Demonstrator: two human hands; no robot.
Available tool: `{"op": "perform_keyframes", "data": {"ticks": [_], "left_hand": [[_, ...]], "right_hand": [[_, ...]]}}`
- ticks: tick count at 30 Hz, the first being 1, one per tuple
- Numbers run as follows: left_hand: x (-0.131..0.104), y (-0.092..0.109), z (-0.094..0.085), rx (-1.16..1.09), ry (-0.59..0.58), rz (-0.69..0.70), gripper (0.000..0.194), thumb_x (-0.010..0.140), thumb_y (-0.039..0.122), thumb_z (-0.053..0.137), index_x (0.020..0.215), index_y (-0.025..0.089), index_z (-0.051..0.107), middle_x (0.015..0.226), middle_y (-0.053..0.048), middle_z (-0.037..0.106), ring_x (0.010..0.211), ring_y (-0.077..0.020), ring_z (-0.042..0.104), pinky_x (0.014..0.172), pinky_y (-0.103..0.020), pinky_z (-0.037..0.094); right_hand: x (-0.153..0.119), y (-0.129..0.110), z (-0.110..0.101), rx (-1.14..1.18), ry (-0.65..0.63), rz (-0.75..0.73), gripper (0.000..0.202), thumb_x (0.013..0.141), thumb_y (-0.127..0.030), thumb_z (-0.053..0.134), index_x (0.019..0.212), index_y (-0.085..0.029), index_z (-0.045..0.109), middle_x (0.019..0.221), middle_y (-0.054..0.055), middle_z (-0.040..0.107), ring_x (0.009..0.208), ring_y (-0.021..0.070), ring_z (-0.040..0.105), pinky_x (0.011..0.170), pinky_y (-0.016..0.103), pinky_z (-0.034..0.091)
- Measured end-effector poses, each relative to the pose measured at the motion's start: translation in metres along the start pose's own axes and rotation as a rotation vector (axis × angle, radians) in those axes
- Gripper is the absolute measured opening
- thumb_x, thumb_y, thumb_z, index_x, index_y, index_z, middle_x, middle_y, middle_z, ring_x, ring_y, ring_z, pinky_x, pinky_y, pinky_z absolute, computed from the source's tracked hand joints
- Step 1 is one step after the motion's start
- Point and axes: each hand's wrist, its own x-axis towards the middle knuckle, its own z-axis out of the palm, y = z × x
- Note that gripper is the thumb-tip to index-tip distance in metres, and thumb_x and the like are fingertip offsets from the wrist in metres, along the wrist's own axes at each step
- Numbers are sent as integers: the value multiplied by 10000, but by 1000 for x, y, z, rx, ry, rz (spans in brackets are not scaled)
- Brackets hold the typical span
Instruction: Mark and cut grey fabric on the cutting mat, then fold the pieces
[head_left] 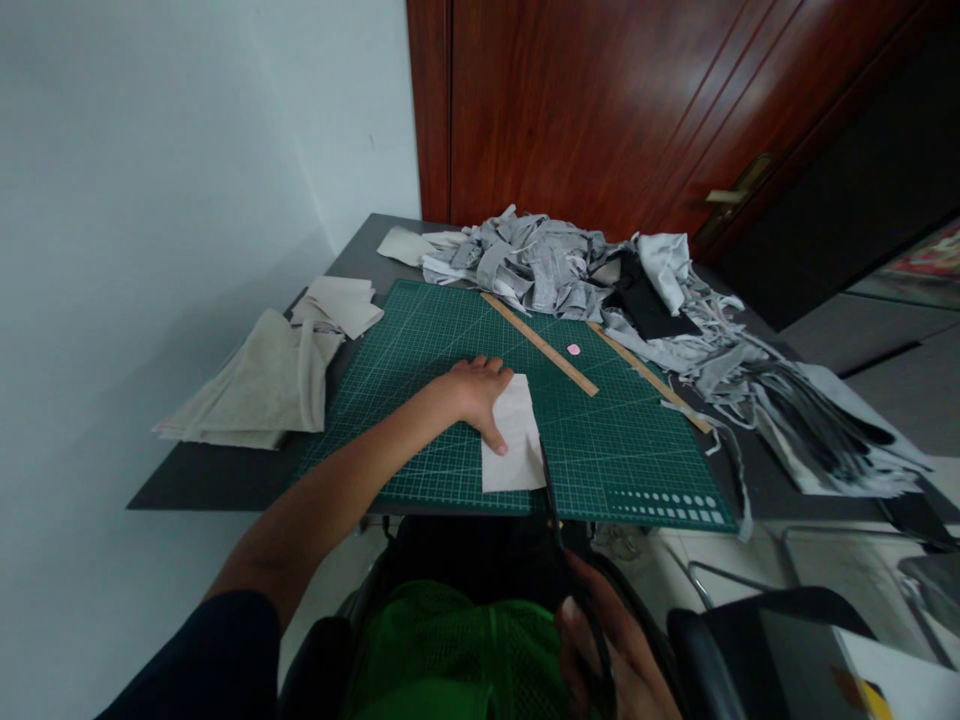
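A small off-white rectangle of fabric (pixel 519 452) lies on the green cutting mat (pixel 420 440) near its front edge. My left hand (pixel 480 392) rests flat over its upper left part, fingers stretched and thumb spread down onto the cloth. Low on the right, my right hand (pixel 619 645) is closed round the dark handles of a pair of scissors (pixel 553 505). Their blades point away from me and run along the fabric's right edge; how far apart the blades are is hard to see.
Two wooden rulers (pixel 540 343) and a small pink piece (pixel 574 349) lie on the mat. Grey fabric strips (pixel 544 260) pile along the back, with stacked dark cloth (pixel 832 425) at the right. Folded cream fabric (pixel 259 385) sits on the left. A wooden door (pixel 570 110) stands behind.
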Motion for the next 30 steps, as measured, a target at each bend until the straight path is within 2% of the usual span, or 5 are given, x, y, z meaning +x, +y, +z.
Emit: {"op": "perform_keyframes", "data": {"ticks": [5, 10, 20, 27, 30], "left_hand": [[0, -1, 2, -29, 20, -9, 1135, 420, 721, 815, 1392, 248, 469, 1440, -160, 491, 1281, -421, 437, 1054, -508, 393], [0, 0, 2, -27, 13, -7, 1165, 415, 723, 816, 1397, 199, 470, 1447, -186, 475, 1281, -434, 428, 1050, -512, 397], [0, 1, 0, -19, 4, -18, 1151, 424, 706, 824, 1414, 250, 456, 1453, -161, 475, 1294, -428, 421, 1057, -521, 399], [0, 0, 1, -18, 10, -2, 1122, 451, 688, 817, 1404, 207, 470, 1454, -184, 468, 1277, -433, 436, 1047, -524, 409], [1, -1, 3, -27, 19, -6, 1115, 448, 686, 822, 1407, 245, 464, 1454, -162, 475, 1283, -428, 433, 1050, -532, 404]], "right_hand": [[0, 0, 1, 8, 26, 14, 950, 689, -755, 748, 1479, -310, 465, 764, -2, 622, 512, 116, 499, 495, 257, 436], [1, 1, 1, -39, -5, -23, 949, 680, -755, 757, 1457, -278, 493, 674, -30, 573, 468, 97, 446, 445, 230, 364], [4, 9, 2, -64, 10, -10, 952, 670, -767, 755, 1457, -312, 474, 901, 42, 707, 491, 105, 507, 459, 246, 434], [5, 10, 3, -48, 6, -68, 947, 685, -749, 758, 1450, -265, 479, 877, 49, 712, 477, 104, 502, 440, 240, 423], [5, 10, 3, -57, 7, -82, 940, 678, -728, 779, 1436, -251, 494, 818, 32, 693, 454, 89, 470, 426, 226, 393]]}}
